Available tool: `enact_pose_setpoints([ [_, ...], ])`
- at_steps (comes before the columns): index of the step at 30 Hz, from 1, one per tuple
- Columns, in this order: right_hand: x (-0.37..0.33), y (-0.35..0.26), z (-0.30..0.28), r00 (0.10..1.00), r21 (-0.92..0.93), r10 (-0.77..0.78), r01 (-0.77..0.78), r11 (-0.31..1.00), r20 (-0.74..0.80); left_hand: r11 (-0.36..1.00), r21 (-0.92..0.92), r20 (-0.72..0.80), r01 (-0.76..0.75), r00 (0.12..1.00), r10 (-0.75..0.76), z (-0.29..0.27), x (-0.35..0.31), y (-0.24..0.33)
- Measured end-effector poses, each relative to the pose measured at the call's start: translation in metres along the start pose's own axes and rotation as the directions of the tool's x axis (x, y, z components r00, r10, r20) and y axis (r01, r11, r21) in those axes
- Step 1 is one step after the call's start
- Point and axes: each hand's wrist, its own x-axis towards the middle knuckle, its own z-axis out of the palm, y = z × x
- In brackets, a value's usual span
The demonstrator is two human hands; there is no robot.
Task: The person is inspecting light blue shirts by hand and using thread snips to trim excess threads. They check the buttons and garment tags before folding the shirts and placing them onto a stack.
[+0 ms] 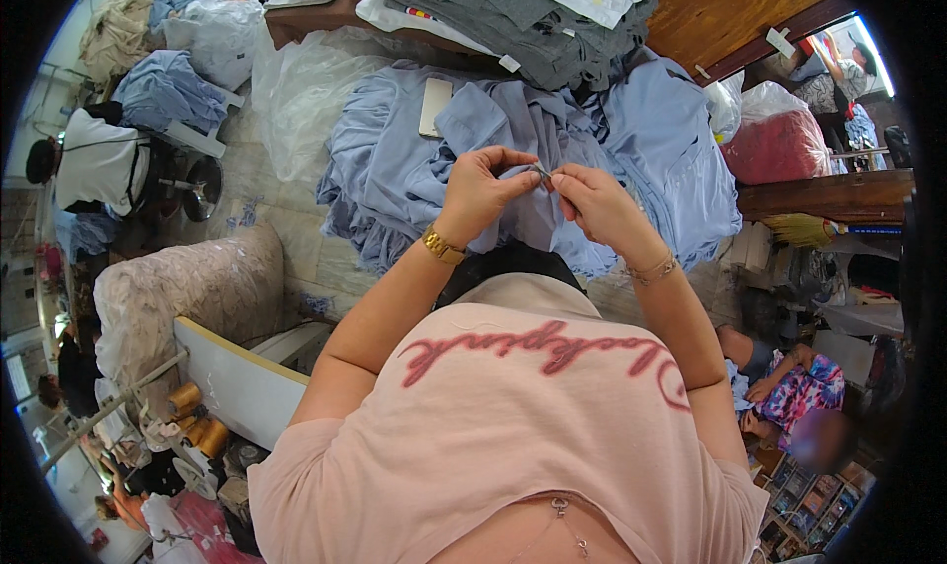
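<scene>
My left hand [480,191] and my right hand [597,202] meet over a light blue garment [513,204] that drapes from a heap of the same blue cloth [651,150]. Both hands pinch the fabric edge. A small metal tool [542,172], thin and silver, shows between the fingertips, seemingly held by my right hand. A gold watch sits on my left wrist and a thin bracelet on my right. A pale phone [434,106] lies on the blue heap, up and left of my left hand.
Folded grey and white garments [533,21] are stacked on a wooden table [730,6] behind the heap. Clear plastic bags [296,100] lie at left. A person in white [94,159] sits far left, another in a floral top [799,396] at right. Thread cones [187,406] stand lower left.
</scene>
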Motion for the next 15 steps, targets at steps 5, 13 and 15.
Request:
enact_pose_setpoints([
  [5, 0.001, 0.004, 0.000, 1.000, -0.004, -0.019, 0.019, 1.000, -0.008, 0.998, -0.061, 0.023, 0.024, 0.999, -0.022, 0.000, -0.001, -0.001],
  [13, 0.005, 0.019, 0.004, 0.973, -0.165, -0.227, 0.216, 0.962, -0.052, 0.992, -0.121, 0.030, 0.039, 0.999, -0.036, -0.001, -0.002, -0.002],
  [15, 0.001, 0.020, -0.001, 0.957, -0.193, -0.287, 0.275, 0.942, -0.037, 0.988, -0.146, 0.023, 0.042, 0.999, -0.039, 0.000, -0.003, -0.002],
])
